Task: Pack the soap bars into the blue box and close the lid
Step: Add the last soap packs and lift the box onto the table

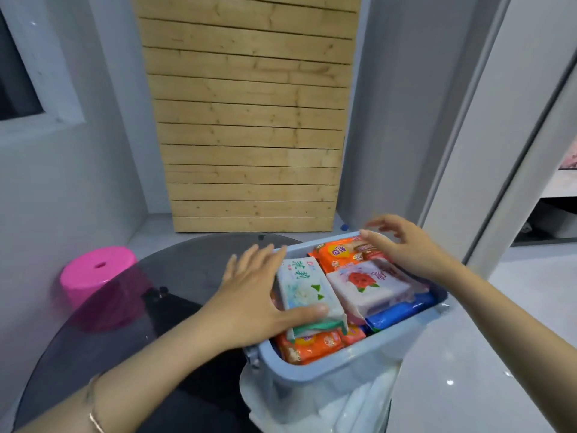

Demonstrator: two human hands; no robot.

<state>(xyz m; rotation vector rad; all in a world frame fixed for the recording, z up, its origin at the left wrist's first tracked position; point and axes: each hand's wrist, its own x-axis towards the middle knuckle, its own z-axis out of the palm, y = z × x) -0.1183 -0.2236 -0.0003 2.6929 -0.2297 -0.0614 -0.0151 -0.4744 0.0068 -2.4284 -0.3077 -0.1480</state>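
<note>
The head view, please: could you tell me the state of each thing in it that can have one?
blue box: open, packed to the rim.
lid: open, hanging down the near side.
white soap bar: lying on top of the pile, under the left thumb.
pink soap bar: lying on top, beside the white one.
left hand: open, thumb pressing the white soap bar.
right hand: open, fingers at the far orange soap bar.

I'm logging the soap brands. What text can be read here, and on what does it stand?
"茉莉": green characters on the white soap.
Pink soap: purple characters beside the rose, too blurred to read.
Orange soaps: label print too small to read.
Blue soap: no text visible.
</note>
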